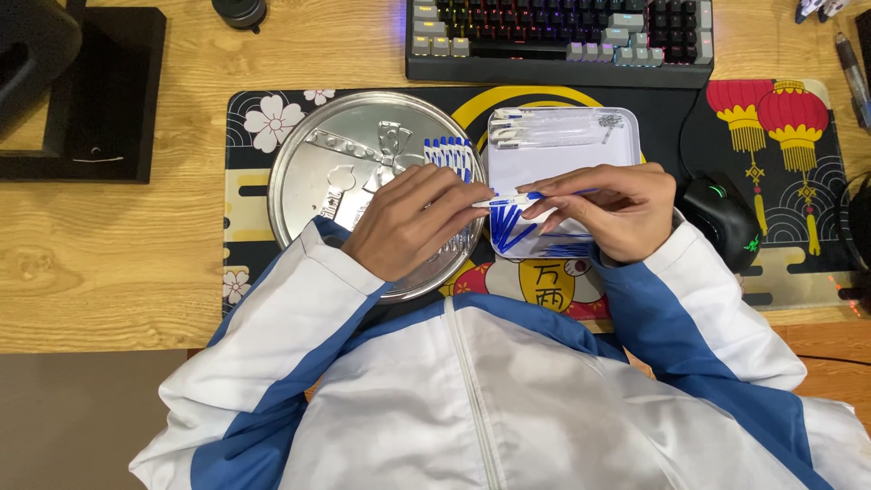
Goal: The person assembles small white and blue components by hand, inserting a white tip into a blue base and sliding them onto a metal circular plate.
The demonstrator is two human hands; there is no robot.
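My left hand (413, 220) and my right hand (610, 207) meet over the gap between two trays and together hold one thin white pen with a blue cap (508, 200), level between the fingertips. Under my left hand lies a round silver metal tray (318, 172) with a row of blue-capped pens (451, 154) at its right side. Under my right hand sits a white rectangular tray (562, 154) with several clear pen barrels (544, 127) along its far edge and loose blue refills (510, 227) at its near left corner.
A dark patterned desk mat (780, 163) covers the wooden desk. A backlit keyboard (558, 36) lies beyond the trays, a black mouse (726, 218) to the right, a black stand (91, 100) at the far left. My white and blue jacket fills the foreground.
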